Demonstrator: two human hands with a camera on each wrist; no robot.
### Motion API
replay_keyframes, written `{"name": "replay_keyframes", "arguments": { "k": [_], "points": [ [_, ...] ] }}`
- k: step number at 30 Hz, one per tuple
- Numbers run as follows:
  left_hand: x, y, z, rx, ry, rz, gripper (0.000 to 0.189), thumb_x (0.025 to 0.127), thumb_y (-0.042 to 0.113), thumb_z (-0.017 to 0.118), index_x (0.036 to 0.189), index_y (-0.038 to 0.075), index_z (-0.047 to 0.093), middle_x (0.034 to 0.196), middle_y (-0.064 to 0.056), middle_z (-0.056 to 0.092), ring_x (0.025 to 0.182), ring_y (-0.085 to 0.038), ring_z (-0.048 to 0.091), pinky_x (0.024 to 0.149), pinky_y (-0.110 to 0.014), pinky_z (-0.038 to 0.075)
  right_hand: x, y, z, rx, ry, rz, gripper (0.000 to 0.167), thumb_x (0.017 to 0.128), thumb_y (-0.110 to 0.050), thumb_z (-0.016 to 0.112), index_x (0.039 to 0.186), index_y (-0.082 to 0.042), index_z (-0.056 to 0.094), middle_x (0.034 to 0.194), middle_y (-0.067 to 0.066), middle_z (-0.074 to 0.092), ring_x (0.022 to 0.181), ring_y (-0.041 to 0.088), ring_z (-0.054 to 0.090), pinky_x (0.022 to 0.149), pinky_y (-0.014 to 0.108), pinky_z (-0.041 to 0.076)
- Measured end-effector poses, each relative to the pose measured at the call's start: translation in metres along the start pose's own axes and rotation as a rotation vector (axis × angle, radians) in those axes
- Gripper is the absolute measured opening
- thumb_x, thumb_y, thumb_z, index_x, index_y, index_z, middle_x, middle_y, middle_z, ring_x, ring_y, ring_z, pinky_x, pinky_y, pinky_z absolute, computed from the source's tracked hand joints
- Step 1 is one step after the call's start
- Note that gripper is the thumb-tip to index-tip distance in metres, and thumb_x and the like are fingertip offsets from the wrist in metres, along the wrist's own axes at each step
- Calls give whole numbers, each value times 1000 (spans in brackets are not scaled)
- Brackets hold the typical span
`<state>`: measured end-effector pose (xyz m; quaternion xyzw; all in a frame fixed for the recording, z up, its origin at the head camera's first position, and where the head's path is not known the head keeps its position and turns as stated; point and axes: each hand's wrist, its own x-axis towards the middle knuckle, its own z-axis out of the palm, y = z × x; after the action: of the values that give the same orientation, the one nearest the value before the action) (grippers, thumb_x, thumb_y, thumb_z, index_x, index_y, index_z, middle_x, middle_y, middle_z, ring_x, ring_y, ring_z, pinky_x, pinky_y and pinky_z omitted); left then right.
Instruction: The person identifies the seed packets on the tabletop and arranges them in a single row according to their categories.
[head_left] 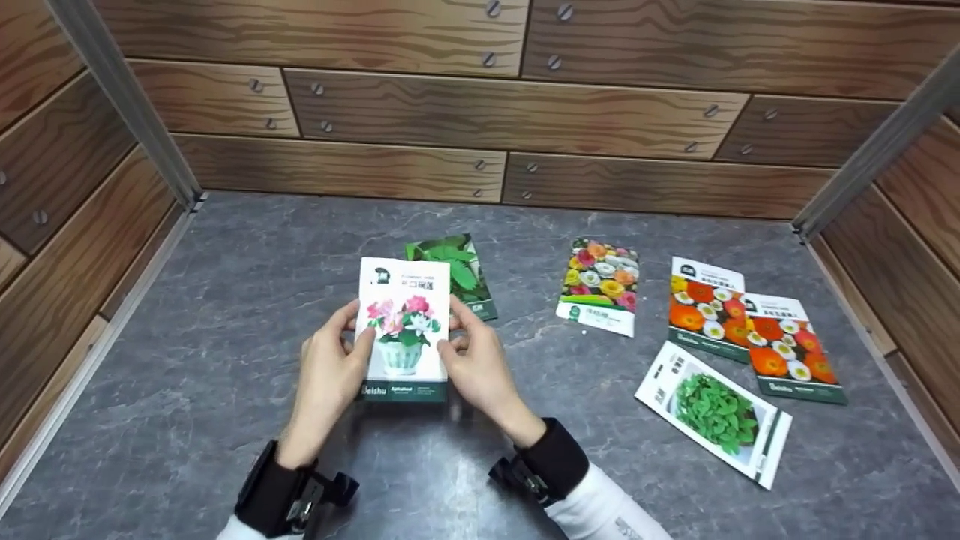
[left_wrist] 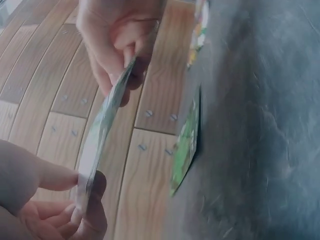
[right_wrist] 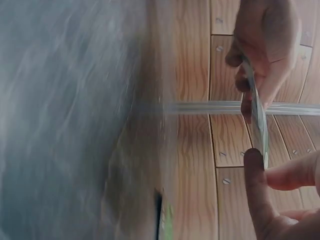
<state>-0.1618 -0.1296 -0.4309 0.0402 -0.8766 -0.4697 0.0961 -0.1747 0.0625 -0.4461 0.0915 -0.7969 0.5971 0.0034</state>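
Observation:
Both hands hold up a seed packet (head_left: 405, 330) printed with pink flowers in a striped pot, its face toward the head camera. My left hand (head_left: 334, 375) pinches its left edge, thumb in front and fingers behind. On the opposite edge, my right hand (head_left: 480, 367) grips it the same way. Edge-on in the left wrist view, the packet (left_wrist: 100, 135) looks thin and slightly bowed, raised above the tabletop. Behind it lies a green-leaf seed packet (head_left: 476, 285), partly hidden by the held one.
A packet of mixed colourful flowers (head_left: 600, 281) lies right of centre. Farther right, two orange-and-white flower packets (head_left: 705, 307) overlap at their edges, with a white green-herb packet (head_left: 716, 412) in front. Wood-patterned walls (head_left: 480, 105) enclose the grey marbled tabletop (head_left: 247, 322).

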Motion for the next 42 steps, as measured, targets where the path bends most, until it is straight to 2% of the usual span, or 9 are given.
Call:
{"name": "replay_keyframes", "arguments": {
  "k": [5,9,19,22,25,31,35,38,42],
  "points": [
    [-11,2,-7,175,-32,36,55,102,18,66,149,-7,52,126,-28,72,91,-37,73,78,-43,60,-4,-4,5,-161,1,-82,66,92,7,62,154,13,40,113,24,68,65,3,55,55,16,50],
    [-12,2,-15,267,-103,27,63,102,29,68,152,-3,50,139,-29,66,123,-47,68,97,-62,56,-6,-6,7,-279,-18,-118,67,92,2,68,153,11,43,111,20,71,65,2,55,56,17,52],
    [-6,-8,-30,427,-306,-51,73,98,39,71,153,-4,48,132,-30,67,113,-48,68,94,-64,56,-12,-1,16,-417,-185,-67,76,93,-9,74,157,11,37,116,16,67,66,8,52,56,19,50],
    [-6,-11,-30,447,-325,-56,68,96,38,74,147,-3,55,124,-28,70,102,-43,71,87,-60,58,-15,1,18,-469,-223,-59,79,93,-12,76,158,9,36,136,25,65,92,26,70,79,33,64],
    [-7,-14,-27,474,-365,-57,53,92,36,78,129,0,65,103,-18,74,83,-30,69,72,-48,58,-21,3,19,-521,-274,-16,85,91,-17,79,159,7,35,145,29,60,119,41,68,101,49,61],
    [-7,-20,-17,576,-450,-49,44,88,39,83,105,2,68,90,-13,73,79,-29,69,73,-49,57,-28,5,20,-636,-349,80,100,85,-29,87,160,8,32,156,26,51,129,43,63,110,55,55],
    [-8,-21,-13,634,-439,-17,52,88,39,84,113,-4,67,104,-24,74,93,-41,72,82,-56,59,-29,4,24,-796,-375,52,99,86,-38,86,158,8,37,158,28,49,135,43,59,113,56,53],
    [-10,-22,-11,630,-414,54,64,87,34,85,131,-6,62,126,-31,67,112,-48,68,89,-63,60,-32,5,27,-930,-351,-57,89,85,-42,86,151,6,50,144,25,58,125,36,63,100,49,61],
    [-12,-23,-10,568,-481,119,76,89,28,83,152,0,51,157,-33,46,139,-56,51,107,-72,50,-34,7,26,-1033,-366,-197,71,88,-41,84,142,1,62,139,20,62,123,31,64,97,43,63]
  ]
}}
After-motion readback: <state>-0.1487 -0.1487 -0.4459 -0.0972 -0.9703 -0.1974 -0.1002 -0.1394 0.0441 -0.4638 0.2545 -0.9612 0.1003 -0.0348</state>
